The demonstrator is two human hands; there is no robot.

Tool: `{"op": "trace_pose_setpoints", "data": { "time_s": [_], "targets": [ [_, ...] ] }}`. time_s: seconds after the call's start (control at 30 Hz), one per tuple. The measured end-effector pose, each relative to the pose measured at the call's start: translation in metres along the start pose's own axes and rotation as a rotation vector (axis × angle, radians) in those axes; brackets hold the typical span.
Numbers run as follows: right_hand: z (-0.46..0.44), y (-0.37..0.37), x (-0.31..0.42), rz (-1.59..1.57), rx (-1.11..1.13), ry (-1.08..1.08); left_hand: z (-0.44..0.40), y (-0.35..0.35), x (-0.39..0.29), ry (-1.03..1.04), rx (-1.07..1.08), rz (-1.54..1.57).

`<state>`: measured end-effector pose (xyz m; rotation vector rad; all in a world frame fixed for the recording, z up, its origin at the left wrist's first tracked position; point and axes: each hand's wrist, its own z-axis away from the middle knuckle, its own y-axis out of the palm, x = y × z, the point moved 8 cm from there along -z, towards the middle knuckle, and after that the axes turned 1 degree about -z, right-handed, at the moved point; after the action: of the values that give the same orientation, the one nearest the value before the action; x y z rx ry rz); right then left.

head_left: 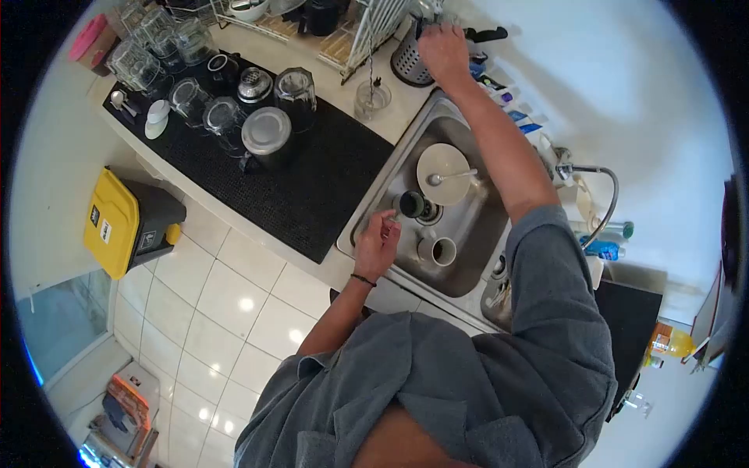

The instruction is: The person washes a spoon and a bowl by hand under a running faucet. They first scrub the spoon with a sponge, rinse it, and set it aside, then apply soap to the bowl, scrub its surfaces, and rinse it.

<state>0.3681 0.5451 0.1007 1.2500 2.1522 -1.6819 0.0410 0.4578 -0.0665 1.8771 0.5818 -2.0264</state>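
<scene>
My right hand [445,53] reaches to the far wall, its fingers bent over the top of a perforated metal utensil holder [407,62]. What those fingers grip is hidden from me. My left hand [378,246] hovers at the sink's near left edge, fingers loosely curled and apart, with nothing visible in them. Close to its fingertips, a small dark-topped container [410,204] is in the sink [470,253]. A white bowl [437,160] with a spoon [449,178] across it lies farther back. Nearer me sits a white mug [438,251] with dark residue inside.
Several glass mugs [222,117] and a lidded jar [266,132] stand on the black mat [328,175]. A clear glass [372,99] is beside the dish rack [343,58]. The faucet [608,187] arches at the right. A yellow-lidded bin [117,222] stands on the floor.
</scene>
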Motion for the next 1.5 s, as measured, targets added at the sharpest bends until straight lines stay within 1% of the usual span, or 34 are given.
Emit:
{"op": "trace_pose_setpoints", "data": {
  "time_s": [0.03, 0.07, 0.1, 0.17, 0.2, 0.3, 0.33, 0.37, 0.43, 0.5, 0.57, 0.6, 0.63, 0.7, 0.73, 0.77, 0.8, 0.83, 0.87, 0.9, 0.93, 0.97, 1.03, 1.07, 1.1, 1.17, 1.2, 1.27, 1.3, 1.33, 1.4, 1.43, 1.47, 1.5],
  "targets": [
    [0.002, -0.001, 0.003, 0.028, -0.023, -0.032, 0.001, 0.0, 0.001, 0.002, 0.0, -0.003],
    [0.005, 0.003, 0.001, 0.019, 0.031, -0.014, 0.0, 0.001, 0.001, 0.006, 0.001, -0.007],
    [0.007, -0.007, -0.001, 0.007, -0.005, 0.027, -0.001, 0.002, 0.0, 0.011, 0.003, -0.01],
    [0.016, -0.041, -0.009, -0.009, -0.08, 0.114, -0.001, 0.003, -0.004, 0.016, 0.016, -0.058],
    [0.027, -0.071, -0.012, -0.116, -0.068, 0.114, -0.001, 0.005, -0.003, 0.019, 0.022, -0.07],
    [0.089, -0.109, -0.025, -0.569, -0.046, 0.338, 0.001, 0.015, -0.004, -0.001, 0.047, -0.087],
    [0.124, -0.112, -0.027, -0.745, 0.057, 0.423, 0.002, 0.019, -0.01, -0.008, 0.069, -0.097],
    [0.164, -0.105, -0.027, -0.921, 0.153, 0.506, 0.002, 0.024, -0.015, -0.009, 0.089, -0.106],
    [0.27, -0.046, -0.024, -1.428, 0.084, 0.744, 0.002, 0.04, -0.018, 0.041, 0.125, -0.114],
    [0.375, -0.019, -0.025, -1.778, 0.31, 1.219, 0.004, 0.058, -0.025, 0.097, 0.166, -0.142],
    [0.472, 0.007, -0.047, -2.163, -0.034, 1.62, 0.007, 0.082, -0.033, 0.105, 0.232, -0.14],
    [0.502, 0.008, -0.05, -2.338, -0.251, 1.814, 0.008, 0.095, -0.042, 0.127, 0.257, -0.147],
    [0.523, 0.011, -0.06, -2.435, -0.493, 1.854, 0.011, 0.111, -0.05, 0.15, 0.283, -0.153],
    [0.562, 0.018, -0.091, -2.575, -1.041, 1.871, 0.017, 0.147, -0.059, 0.133, 0.324, -0.184],
    [0.565, 0.016, -0.101, -2.713, -1.158, 1.739, 0.021, 0.165, -0.066, 0.131, 0.353, -0.193],
    [0.572, 0.015, -0.108, -2.783, -1.288, 1.677, 0.024, 0.188, -0.073, 0.132, 0.387, -0.2],
    [0.569, 0.016, -0.117, -3.018, -1.257, 1.359, 0.027, 0.211, -0.076, 0.134, 0.418, -0.227],
    [0.575, 0.006, -0.11, -2.876, -1.249, 1.857, 0.029, 0.234, -0.076, 0.145, 0.435, -0.189],
    [0.58, 0.006, -0.111, -2.812, -1.113, 1.903, 0.029, 0.258, -0.072, 0.153, 0.446, -0.149],
    [0.577, 0.005, -0.107, -2.855, -0.836, 1.884, 0.03, 0.282, -0.071, 0.159, 0.453, -0.109],
    [0.584, 0.008, -0.099, -2.901, -0.388, 1.766, 0.034, 0.305, -0.076, 0.087, 0.483, -0.077],
    [0.59, 0.001, -0.098, -3.142, -0.284, 1.484, 0.036, 0.329, -0.075, 0.045, 0.515, -0.009],
    [0.61, -0.028, -0.092, -3.507, -0.049, 0.8, 0.038, 0.374, -0.069, -0.046, 0.574, 0.122],
    [0.643, -0.008, -0.072, -3.249, 0.175, 1.154, 0.037, 0.395, -0.055, -0.15, 0.605, 0.181],
    [0.68, 0.006, -0.056, -2.946, 0.378, 1.451, 0.037, 0.415, -0.036, -0.312, 0.619, 0.362],
    [0.727, -0.004, -0.054, -2.2, 0.667, 1.358, 0.042, 0.451, -0.01, -0.639, 0.623, 0.723],
    [0.743, -0.013, -0.058, -1.83, 0.755, 1.279, 0.042, 0.46, -0.007, -0.764, 0.544, 0.795],
    [0.764, -0.027, -0.082, -1.1, 0.865, 1.067, 0.033, 0.478, -0.014, -0.732, 0.593, 0.941],
    [0.766, -0.041, -0.106, -1.057, 0.8, 1.093, 0.031, 0.484, -0.015, -0.72, 0.607, 1.015],
    [0.765, -0.062, -0.139, -1.019, 0.736, 1.116, 0.026, 0.491, -0.009, -0.769, 0.536, 1.007],
    [0.773, -0.089, -0.213, -1.005, 0.479, 1.294, 0.026, 0.496, -0.006, -0.858, 0.549, 0.875],
    [0.784, -0.103, -0.255, -0.934, 0.173, 1.411, 0.025, 0.495, -0.006, -0.895, 0.555, 0.81],
    [0.781, -0.135, -0.296, -0.826, 0.116, 1.472, 0.024, 0.491, 0.002, -0.894, 0.603, 0.648],
    [0.791, -0.14, -0.331, -0.713, 0.003, 1.452, 0.022, 0.486, -0.002, -0.806, 0.596, 0.512]
  ]
}}
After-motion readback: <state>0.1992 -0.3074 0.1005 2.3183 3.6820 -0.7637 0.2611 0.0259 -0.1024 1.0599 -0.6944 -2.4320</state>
